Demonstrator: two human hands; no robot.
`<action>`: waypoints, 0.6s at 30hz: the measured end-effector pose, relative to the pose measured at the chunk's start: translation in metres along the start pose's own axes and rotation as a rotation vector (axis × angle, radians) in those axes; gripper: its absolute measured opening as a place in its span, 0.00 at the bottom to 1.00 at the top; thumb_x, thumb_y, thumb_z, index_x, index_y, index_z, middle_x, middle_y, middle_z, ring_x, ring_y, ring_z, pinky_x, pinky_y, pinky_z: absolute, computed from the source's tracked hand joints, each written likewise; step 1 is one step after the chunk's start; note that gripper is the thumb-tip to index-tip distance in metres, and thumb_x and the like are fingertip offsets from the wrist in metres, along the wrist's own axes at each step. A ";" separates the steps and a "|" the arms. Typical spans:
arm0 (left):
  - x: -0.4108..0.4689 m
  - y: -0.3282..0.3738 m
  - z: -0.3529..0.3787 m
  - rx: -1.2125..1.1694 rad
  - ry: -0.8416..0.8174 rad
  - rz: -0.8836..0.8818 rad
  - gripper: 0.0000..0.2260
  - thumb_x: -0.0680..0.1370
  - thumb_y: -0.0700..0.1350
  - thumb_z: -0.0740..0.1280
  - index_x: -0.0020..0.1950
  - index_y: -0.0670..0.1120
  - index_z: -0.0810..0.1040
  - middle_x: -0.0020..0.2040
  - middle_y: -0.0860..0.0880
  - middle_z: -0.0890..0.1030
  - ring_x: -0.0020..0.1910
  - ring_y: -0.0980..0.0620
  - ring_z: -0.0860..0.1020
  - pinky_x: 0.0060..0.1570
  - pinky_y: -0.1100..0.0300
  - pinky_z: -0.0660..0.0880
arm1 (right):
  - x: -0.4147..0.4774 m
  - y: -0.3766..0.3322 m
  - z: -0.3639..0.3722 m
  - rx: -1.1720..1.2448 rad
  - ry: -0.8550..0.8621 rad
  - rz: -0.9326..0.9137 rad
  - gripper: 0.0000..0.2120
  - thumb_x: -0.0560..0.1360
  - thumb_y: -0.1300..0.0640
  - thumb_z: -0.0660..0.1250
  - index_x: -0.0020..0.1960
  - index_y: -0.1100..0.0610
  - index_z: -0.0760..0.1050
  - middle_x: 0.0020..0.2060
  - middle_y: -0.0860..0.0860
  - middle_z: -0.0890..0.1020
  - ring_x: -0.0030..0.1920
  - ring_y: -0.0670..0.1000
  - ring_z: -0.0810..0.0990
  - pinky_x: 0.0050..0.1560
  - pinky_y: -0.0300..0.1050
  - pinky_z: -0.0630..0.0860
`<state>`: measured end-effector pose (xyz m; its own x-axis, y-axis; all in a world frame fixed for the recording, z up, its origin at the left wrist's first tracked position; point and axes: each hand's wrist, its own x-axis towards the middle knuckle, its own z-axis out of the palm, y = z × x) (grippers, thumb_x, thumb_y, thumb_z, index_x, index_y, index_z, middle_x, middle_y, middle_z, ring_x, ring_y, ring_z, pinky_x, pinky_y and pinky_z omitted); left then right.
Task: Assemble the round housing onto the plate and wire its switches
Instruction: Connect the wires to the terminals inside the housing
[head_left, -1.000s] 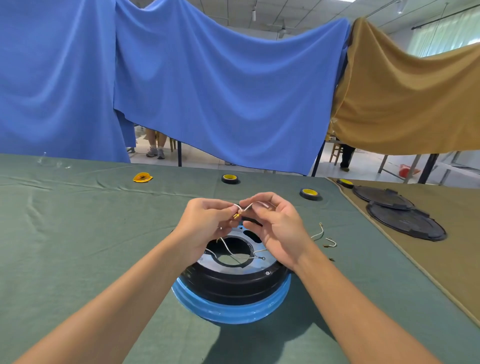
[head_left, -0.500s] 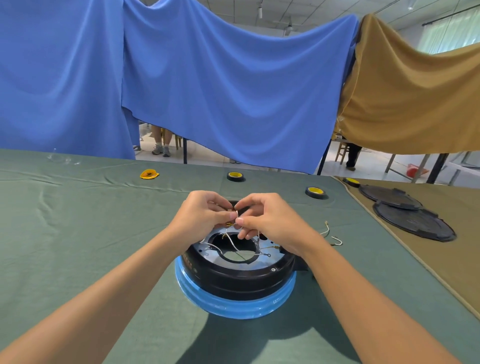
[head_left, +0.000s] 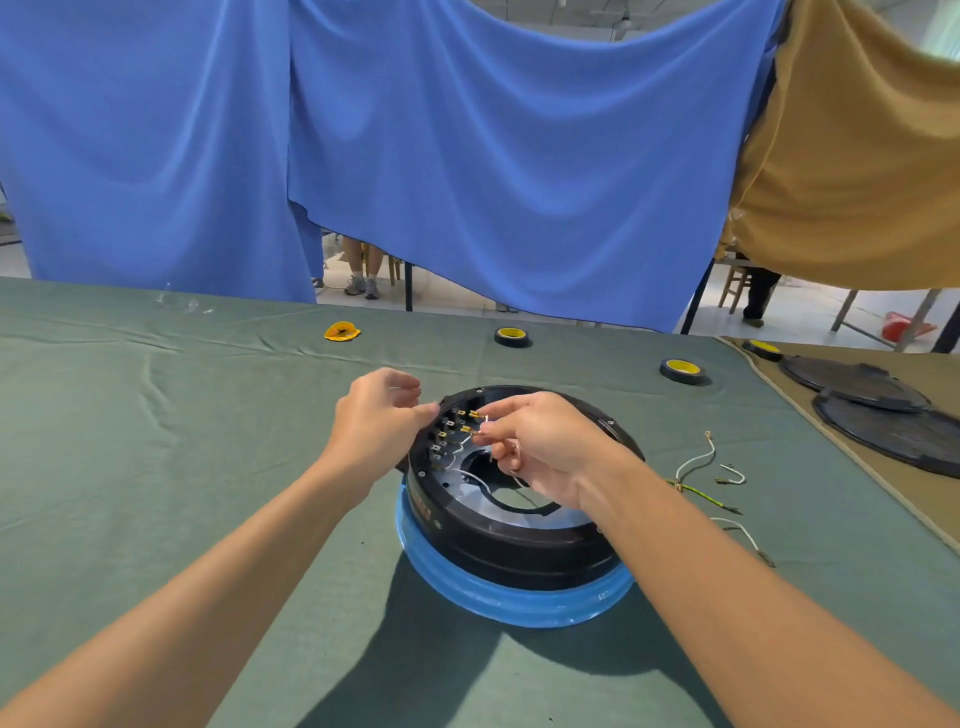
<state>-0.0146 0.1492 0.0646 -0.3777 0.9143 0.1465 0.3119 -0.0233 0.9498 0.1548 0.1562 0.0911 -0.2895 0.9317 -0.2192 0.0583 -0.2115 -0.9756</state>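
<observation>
A black round housing (head_left: 519, 545) sits on a blue plate (head_left: 498, 597) in the middle of the green table. Inside its far left wall several switch terminals (head_left: 447, 434) stick out. My right hand (head_left: 540, 447) pinches a thin white wire (head_left: 480, 423) with gold connectors right at those terminals. Curled fingers of my left hand (head_left: 379, 421) rest against the housing's left rim, thumb tip by the terminals; what they hold, if anything, is hidden. Another white wire (head_left: 475, 478) loops inside the housing over its centre hole.
Loose wires (head_left: 696, 462) lie on the cloth right of the housing. Two black-and-yellow tape rolls (head_left: 511, 336) (head_left: 681, 370) and a yellow piece (head_left: 342, 331) sit farther back. Black round covers (head_left: 883, 415) lie on the brown cloth at far right. Blue and tan sheets hang behind.
Both hands have dropped from above the housing to its far left wall. The wire's connectors went from between both hands to the switch terminals, now pinched by the right hand alone.
</observation>
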 end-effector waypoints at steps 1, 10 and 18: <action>0.000 -0.001 0.001 -0.015 -0.010 0.007 0.13 0.74 0.39 0.74 0.58 0.46 0.78 0.57 0.46 0.83 0.55 0.50 0.81 0.52 0.59 0.77 | 0.001 0.001 0.005 0.003 0.013 0.016 0.08 0.79 0.70 0.60 0.55 0.66 0.75 0.40 0.59 0.78 0.30 0.46 0.70 0.28 0.36 0.65; -0.001 -0.010 0.003 -0.090 -0.061 -0.061 0.15 0.74 0.32 0.72 0.56 0.46 0.78 0.59 0.43 0.82 0.58 0.48 0.80 0.60 0.50 0.77 | 0.008 0.006 0.022 -0.170 0.157 0.065 0.07 0.77 0.71 0.61 0.52 0.72 0.76 0.39 0.63 0.80 0.31 0.52 0.79 0.33 0.39 0.77; -0.017 -0.017 0.006 -0.249 -0.044 -0.045 0.16 0.75 0.31 0.71 0.59 0.46 0.77 0.64 0.44 0.79 0.63 0.49 0.78 0.62 0.52 0.76 | 0.002 0.012 0.026 -0.167 0.143 0.035 0.08 0.75 0.73 0.65 0.42 0.64 0.79 0.37 0.60 0.81 0.32 0.54 0.83 0.35 0.42 0.82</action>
<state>-0.0078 0.1367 0.0445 -0.3466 0.9331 0.0960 0.0698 -0.0764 0.9946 0.1296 0.1481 0.0791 -0.1472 0.9596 -0.2398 0.2263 -0.2034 -0.9526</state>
